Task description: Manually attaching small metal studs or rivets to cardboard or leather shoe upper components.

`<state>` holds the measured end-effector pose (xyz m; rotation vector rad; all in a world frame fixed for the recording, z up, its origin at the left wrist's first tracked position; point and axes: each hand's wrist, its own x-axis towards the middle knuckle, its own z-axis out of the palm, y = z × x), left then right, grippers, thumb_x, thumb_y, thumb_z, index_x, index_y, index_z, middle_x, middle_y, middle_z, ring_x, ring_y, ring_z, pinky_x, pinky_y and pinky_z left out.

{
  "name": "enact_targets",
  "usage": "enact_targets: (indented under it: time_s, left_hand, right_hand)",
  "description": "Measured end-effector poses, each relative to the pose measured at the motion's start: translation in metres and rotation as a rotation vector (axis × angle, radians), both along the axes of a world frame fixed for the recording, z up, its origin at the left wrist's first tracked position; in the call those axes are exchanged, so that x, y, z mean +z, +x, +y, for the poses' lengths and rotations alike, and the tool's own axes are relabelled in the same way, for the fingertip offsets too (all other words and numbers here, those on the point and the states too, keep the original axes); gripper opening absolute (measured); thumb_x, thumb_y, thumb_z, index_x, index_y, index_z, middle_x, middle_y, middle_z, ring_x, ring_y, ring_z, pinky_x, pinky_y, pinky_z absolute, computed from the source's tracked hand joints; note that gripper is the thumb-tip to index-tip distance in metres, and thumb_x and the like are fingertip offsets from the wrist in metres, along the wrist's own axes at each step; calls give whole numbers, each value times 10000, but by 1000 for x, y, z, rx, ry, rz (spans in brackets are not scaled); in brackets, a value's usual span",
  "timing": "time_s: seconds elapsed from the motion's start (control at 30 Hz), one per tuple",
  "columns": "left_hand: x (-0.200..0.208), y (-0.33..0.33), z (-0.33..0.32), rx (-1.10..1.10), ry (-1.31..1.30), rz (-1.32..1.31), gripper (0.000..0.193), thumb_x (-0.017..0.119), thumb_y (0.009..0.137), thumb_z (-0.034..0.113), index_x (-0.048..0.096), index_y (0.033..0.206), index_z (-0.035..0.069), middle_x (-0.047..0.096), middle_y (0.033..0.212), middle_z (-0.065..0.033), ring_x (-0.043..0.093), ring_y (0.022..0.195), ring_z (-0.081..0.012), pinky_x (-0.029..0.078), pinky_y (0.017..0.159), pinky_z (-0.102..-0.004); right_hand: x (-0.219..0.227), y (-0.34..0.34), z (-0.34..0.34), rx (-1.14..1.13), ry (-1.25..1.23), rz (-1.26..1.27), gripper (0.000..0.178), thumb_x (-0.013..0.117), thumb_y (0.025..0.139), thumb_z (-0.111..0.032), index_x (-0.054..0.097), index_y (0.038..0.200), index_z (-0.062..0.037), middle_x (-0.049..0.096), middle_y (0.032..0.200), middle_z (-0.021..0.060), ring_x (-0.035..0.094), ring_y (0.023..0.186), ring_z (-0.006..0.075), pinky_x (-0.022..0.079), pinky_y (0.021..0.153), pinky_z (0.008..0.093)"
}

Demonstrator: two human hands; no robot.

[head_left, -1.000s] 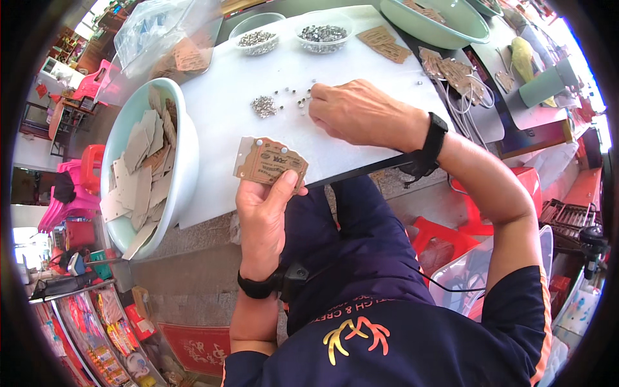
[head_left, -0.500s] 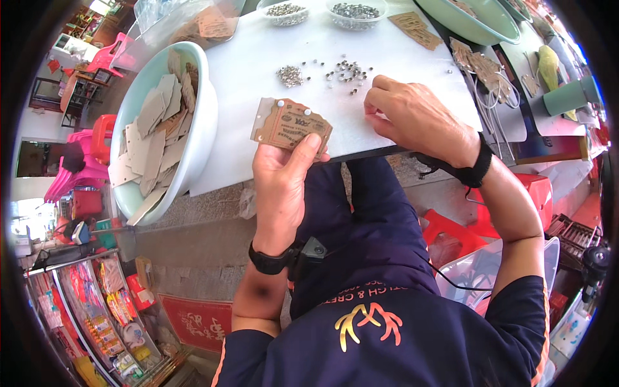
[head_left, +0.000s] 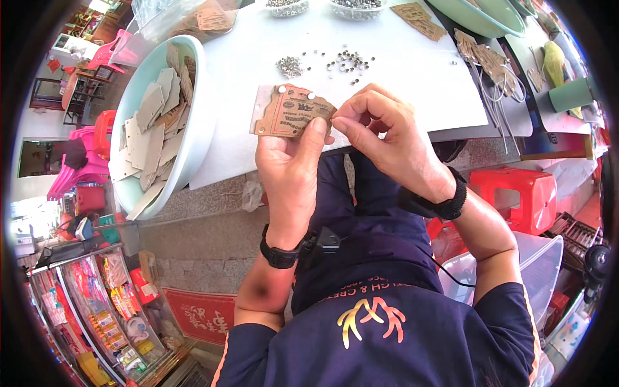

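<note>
My left hand (head_left: 287, 174) holds a brown printed cardboard tag (head_left: 289, 109) upright above the table's near edge, the thumb across its front. Two pale round studs show along its upper edge, and a paler strip sticks out at its left side. At the tag's right edge, the thumb and forefinger of my right hand (head_left: 390, 135) are pinched together; whatever is between them is too small to make out. Beyond the tag lie a little heap of silvery metal pieces (head_left: 290, 66) and several scattered metal caps (head_left: 348, 61) on the white tabletop (head_left: 258, 39).
To the left stands a pale green basin (head_left: 201, 84) full of cardboard pieces. Two clear tubs (head_left: 356, 11) of small metal parts sit at the back. More cardboard pieces (head_left: 419, 20) lie at the far right. Red stools (head_left: 516, 193) stand below, on the right.
My right hand has moved left from over the tabletop to the tag's right edge, fingers pinched. The tag in my left hand has shifted slightly and turned a little.
</note>
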<state>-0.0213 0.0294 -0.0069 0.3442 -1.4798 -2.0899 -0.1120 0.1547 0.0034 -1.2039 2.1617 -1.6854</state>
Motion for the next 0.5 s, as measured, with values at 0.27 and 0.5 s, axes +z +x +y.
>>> enact_targets:
  time_s: [0.27,0.5]
  left_hand:
    - [-1,0,2,-14,11,36,293,590,927,-3,508,1207,-24,639,1035,-81,617,897,-111,520,761,-261]
    - [2,-1,7,26,27,34,307,581,929,-11,496,1224,-25,632,1055,-81,613,903,-110,521,772,-260]
  right_hand:
    - [-5,6,-2,-76,-36,61,73,698,858,-78,653,893,-32,629,903,41,588,730,111,466,575,229]
    - [-7,9,-1,-79,-46,106,88,706,848,-66,655,913,-35,620,911,52,600,751,122,483,586,238]
